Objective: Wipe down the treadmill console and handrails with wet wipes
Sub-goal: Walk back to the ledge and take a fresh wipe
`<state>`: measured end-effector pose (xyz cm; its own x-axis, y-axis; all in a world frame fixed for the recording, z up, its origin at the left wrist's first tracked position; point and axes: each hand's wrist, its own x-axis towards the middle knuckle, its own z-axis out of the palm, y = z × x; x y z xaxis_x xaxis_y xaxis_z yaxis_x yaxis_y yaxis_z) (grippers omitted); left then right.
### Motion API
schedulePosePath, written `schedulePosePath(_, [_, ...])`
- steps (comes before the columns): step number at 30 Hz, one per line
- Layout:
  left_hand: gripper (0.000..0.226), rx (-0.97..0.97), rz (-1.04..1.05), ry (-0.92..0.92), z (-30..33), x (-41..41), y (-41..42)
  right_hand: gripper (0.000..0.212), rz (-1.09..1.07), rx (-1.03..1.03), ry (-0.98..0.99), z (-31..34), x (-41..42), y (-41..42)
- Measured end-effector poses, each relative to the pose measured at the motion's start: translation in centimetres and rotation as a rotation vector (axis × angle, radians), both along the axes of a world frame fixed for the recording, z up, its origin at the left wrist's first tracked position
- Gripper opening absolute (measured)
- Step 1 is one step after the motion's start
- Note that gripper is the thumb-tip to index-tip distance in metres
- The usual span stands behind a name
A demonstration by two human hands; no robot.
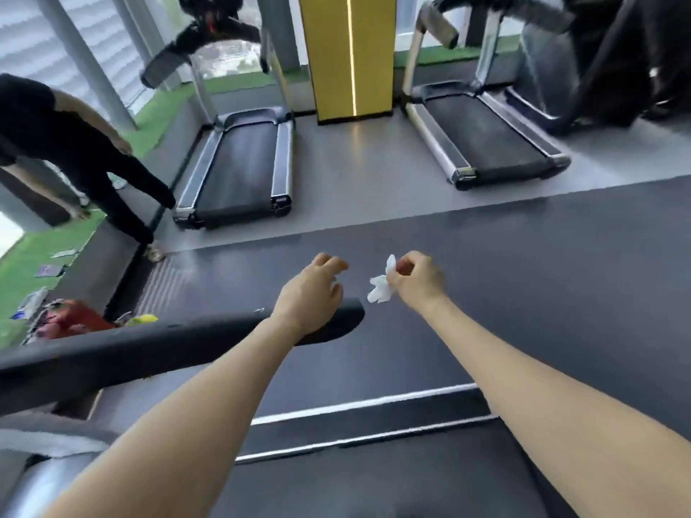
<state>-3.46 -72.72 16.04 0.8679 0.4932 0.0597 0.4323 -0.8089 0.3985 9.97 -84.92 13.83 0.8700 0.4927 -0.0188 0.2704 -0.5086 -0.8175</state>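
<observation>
A black handrail (149, 349) of the treadmill runs from the left edge toward the middle and ends in a rounded tip. My left hand (310, 293) hovers above that tip with its fingers loosely curled and nothing in them; whether the wrist touches the rail I cannot tell. Just to the right, my right hand (415, 282) pinches a crumpled white wet wipe (381, 286), which hangs down to the left of the fingers, apart from the rail. The console is out of view.
Below my arms lies the treadmill belt (374, 480). Two more treadmills (243, 170) (490, 143) stand ahead, a yellow pillar (347, 57) between them. A person in black (74, 143) stands at the left. Bags and small items (74, 319) lie on the floor left of the rail.
</observation>
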Motion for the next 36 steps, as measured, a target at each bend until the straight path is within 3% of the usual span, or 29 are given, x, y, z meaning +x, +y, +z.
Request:
schedulePosePath(7, [0.037,-0.052,-0.438,0.047,-2.8,12.6,-7.0,0.027,-0.448,-0.021,0.007,-1.4,5.7,-13.0])
schedulePosePath(17, [0.04,-0.033,-0.917,0.147,-5.3,24.6,-22.9,0.022,-0.885,-0.006,0.141,-2.9,8.9,-30.3])
schedulePosePath(23, [0.043,-0.028,-1.048,0.171,-6.8,32.9,-34.1,0.021,-1.015,0.022,0.146,-4.0,14.7,-41.8])
schedulePosePath(29, [0.042,-0.047,-0.995,0.225,-7.8,42.1,-45.0,0.023,-1.072,-0.047,0.146,-3.6,23.0,-54.3])
schedulePosePath(36, [0.042,-0.06,-0.962,0.251,-7.9,50.5,-49.8,0.017,-1.048,-0.037,0.192,-4.1,31.2,-59.0])
